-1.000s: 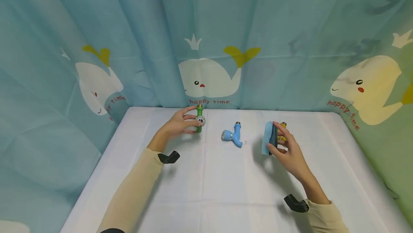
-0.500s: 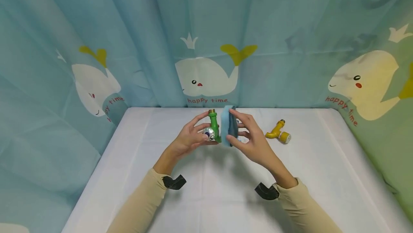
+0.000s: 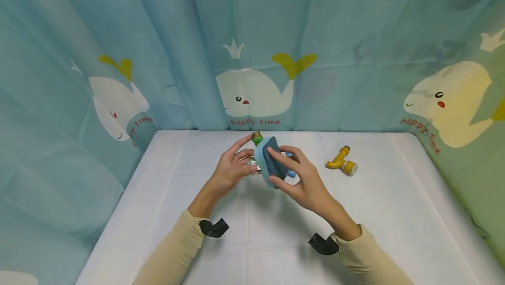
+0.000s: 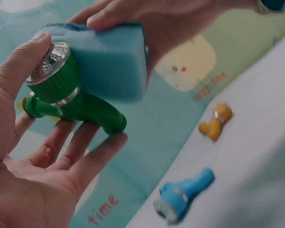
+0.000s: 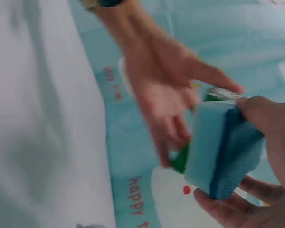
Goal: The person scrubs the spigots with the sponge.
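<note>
Head view: green tap (image 3: 257, 141) held up by left hand (image 3: 229, 172), over white table (image 3: 394, 197). Two-tone blue sponge (image 3: 272, 164) gripped by right hand (image 3: 309, 182), in front of green tap. Blue tap (image 3: 292, 173) partly hidden by right hand. Yellow tap (image 3: 337, 162) seen farther right on table.

Left wrist view: knob (image 4: 57, 80) of green tap pressed by thumb (image 4: 26, 57). Whether touched by sponge, cannot be told.

Right wrist view: sponge pinched by right hand; green tap mostly hidden behind.

Beige sleeves (image 3: 174, 250), black bent piece (image 3: 214, 228) on each.
</note>
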Action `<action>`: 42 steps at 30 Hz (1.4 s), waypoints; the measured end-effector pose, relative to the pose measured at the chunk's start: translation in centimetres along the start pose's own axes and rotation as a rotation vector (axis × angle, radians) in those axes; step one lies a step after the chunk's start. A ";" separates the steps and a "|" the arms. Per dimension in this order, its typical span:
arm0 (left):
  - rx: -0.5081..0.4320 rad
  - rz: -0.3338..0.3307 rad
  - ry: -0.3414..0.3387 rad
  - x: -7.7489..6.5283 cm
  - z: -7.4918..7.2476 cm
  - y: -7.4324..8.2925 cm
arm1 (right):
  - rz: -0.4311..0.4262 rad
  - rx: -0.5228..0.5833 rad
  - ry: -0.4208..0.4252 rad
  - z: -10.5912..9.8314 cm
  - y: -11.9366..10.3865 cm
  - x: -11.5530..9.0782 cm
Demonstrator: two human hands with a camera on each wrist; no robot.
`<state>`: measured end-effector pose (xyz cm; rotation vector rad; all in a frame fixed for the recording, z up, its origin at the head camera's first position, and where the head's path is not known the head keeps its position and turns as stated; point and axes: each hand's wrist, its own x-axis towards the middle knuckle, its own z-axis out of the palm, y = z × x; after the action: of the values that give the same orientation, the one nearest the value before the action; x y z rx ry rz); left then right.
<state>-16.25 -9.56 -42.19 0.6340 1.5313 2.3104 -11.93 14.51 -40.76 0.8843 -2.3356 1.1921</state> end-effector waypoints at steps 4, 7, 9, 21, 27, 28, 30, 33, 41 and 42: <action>0.037 0.041 0.012 0.0 0.2 0.1 | 0.007 -0.063 -0.028 -0.3 0.2 0.1; 0.057 0.040 0.030 -0.1 0.2 0.0 | 0.035 -0.074 -0.015 -0.6 0.1 0.2; 0.072 0.042 0.031 -0.2 0.2 0.0 | 0.018 -0.044 -0.020 -0.7 -0.3 0.4; 0.153 0.037 0.026 -1.0 0.0 0.5 | -0.065 -0.177 -0.054 -0.8 -0.6 0.5; -0.068 0.013 0.044 -1.1 0.3 0.5 | -0.080 -0.255 -0.021 -0.5 -0.3 0.4; -0.096 0.011 0.055 -1.0 0.4 0.5 | -0.070 -0.250 -0.005 -0.5 -0.3 0.4; -0.119 0.017 0.072 -0.9 0.6 0.5 | -0.058 -0.230 0.009 -0.4 -0.4 0.4; -0.140 0.043 0.086 -0.7 0.8 0.5 | -0.059 -0.238 0.001 -0.2 -0.4 0.3; -0.122 0.052 0.115 -0.6 1.0 0.4 | 0.010 -0.183 0.042 0.1 -0.2 0.1; -0.131 0.057 0.112 -0.6 1.0 0.4 | 0.009 -0.171 0.037 0.2 -0.3 0.2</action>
<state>-15.20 -9.19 -41.61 0.5290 1.4110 2.5034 -11.87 14.19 -40.59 0.7872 -2.3722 0.9854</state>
